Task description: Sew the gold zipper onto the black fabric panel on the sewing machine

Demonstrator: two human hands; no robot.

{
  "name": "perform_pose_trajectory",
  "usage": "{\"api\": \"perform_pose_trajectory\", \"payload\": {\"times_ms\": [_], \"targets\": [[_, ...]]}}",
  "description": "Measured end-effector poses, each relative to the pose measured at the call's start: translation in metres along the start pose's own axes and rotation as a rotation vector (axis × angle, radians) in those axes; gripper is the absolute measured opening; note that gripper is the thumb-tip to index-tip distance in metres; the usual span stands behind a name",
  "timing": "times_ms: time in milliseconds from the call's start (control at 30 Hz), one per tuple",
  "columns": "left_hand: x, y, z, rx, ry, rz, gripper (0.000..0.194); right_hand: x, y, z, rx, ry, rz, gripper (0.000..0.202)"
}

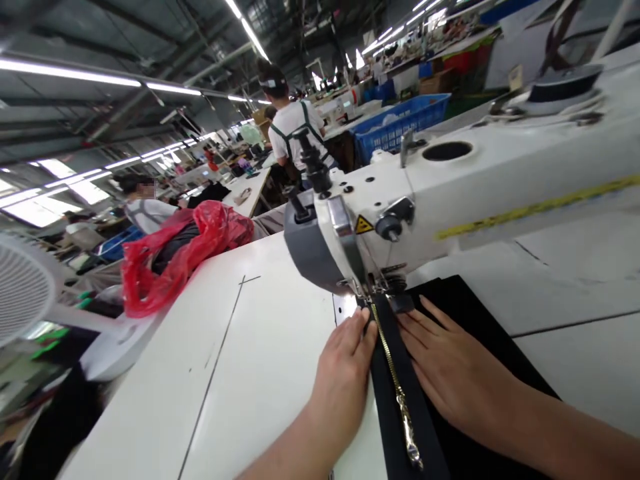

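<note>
A black zipper (416, 407) with gold metal teeth and a gold slider runs lengthwise under the presser foot (367, 301) of a white sewing machine (470, 180). Beneath and to its right lies black fabric (450, 293). My left hand (345, 373) grips the left edge of the zipper tape close to the foot, fingertips drawn together. On the other side, my right hand (450, 367) rests flat, fingers stretched out, over the zipper's right side and the fabric. The needle point is too small to make out.
A red plastic bag (187, 257) with dark material sits at the white table's (260, 347) left edge, near a white fan (27, 287). Beyond the machine stand a blue crate (400, 127) and a person in a white shirt (297, 130). Another person (147, 207) is farther left.
</note>
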State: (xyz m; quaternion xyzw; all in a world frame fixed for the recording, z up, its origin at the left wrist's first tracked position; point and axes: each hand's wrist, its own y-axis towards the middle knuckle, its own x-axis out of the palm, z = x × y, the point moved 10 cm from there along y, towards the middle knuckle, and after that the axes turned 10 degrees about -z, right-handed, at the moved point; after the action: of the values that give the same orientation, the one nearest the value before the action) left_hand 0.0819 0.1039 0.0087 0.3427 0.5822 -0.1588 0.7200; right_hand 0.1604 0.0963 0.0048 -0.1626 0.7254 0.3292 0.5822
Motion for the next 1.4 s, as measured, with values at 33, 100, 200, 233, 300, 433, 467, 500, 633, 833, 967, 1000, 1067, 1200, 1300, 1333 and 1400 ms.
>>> {"api": "perform_pose_trajectory", "payload": {"times_ms": [33, 100, 200, 233, 300, 433, 467, 500, 633, 833, 967, 1000, 1067, 1200, 1300, 1333, 1400], "targets": [[-0.001, 0.000, 0.001, 0.008, 0.003, 0.007, 0.031, -0.001, 0.000, -0.001, -0.007, -0.010, 0.008, 0.046], [-0.003, 0.001, 0.002, 0.017, 0.003, 0.024, 0.031, -0.002, 0.000, -0.002, -0.022, -0.042, 0.011, 0.048], [-0.005, 0.002, 0.003, 0.024, -0.002, 0.045, 0.029, 0.002, 0.002, -0.003, -0.058, -0.121, -0.029, 0.049], [-0.005, 0.003, 0.003, 0.023, -0.004, 0.048, 0.028, 0.003, 0.002, -0.004, -0.073, -0.144, -0.043, 0.049], [-0.006, 0.004, 0.003, 0.020, -0.004, 0.055, 0.027, 0.004, 0.002, -0.004, -0.101, -0.170, -0.049, 0.048], [-0.008, 0.008, 0.004, 0.021, 0.005, 0.062, 0.024, 0.003, -0.001, -0.004, -0.124, -0.176, -0.015, 0.048], [-0.008, 0.008, 0.004, 0.022, 0.002, 0.061, 0.024, 0.004, -0.002, -0.003, -0.121, -0.172, -0.011, 0.049], [-0.008, 0.009, 0.005, 0.024, -0.003, 0.061, 0.024, 0.004, -0.003, -0.002, -0.118, -0.170, -0.011, 0.049], [-0.004, 0.010, 0.003, 0.013, -0.041, 0.028, 0.026, 0.005, -0.002, -0.002, -0.121, -0.175, -0.033, 0.051], [-0.001, 0.012, 0.002, 0.016, -0.088, -0.034, 0.028, 0.004, 0.002, 0.002, -0.103, -0.144, -0.069, 0.054], [-0.002, 0.012, 0.002, 0.008, -0.100, -0.035, 0.029, 0.004, 0.001, 0.003, -0.100, -0.126, -0.081, 0.054], [-0.003, 0.012, 0.002, 0.007, -0.100, -0.031, 0.029, 0.005, 0.001, 0.003, -0.100, -0.128, -0.088, 0.054], [-0.003, 0.011, 0.002, 0.002, -0.095, -0.017, 0.028, 0.007, 0.001, 0.003, -0.101, -0.134, -0.098, 0.054], [-0.002, 0.011, 0.001, -0.005, -0.095, -0.017, 0.028, 0.008, 0.001, 0.003, -0.102, -0.139, -0.090, 0.053], [-0.003, 0.012, 0.001, -0.003, -0.090, -0.015, 0.028, 0.007, 0.000, 0.003, -0.098, -0.131, -0.070, 0.053], [-0.004, 0.012, 0.002, -0.002, -0.088, -0.012, 0.027, 0.007, 0.000, 0.003, -0.095, -0.129, -0.065, 0.052], [-0.004, 0.013, 0.002, -0.006, -0.085, -0.016, 0.027, 0.006, -0.001, 0.003, -0.091, -0.128, -0.062, 0.052]]}}
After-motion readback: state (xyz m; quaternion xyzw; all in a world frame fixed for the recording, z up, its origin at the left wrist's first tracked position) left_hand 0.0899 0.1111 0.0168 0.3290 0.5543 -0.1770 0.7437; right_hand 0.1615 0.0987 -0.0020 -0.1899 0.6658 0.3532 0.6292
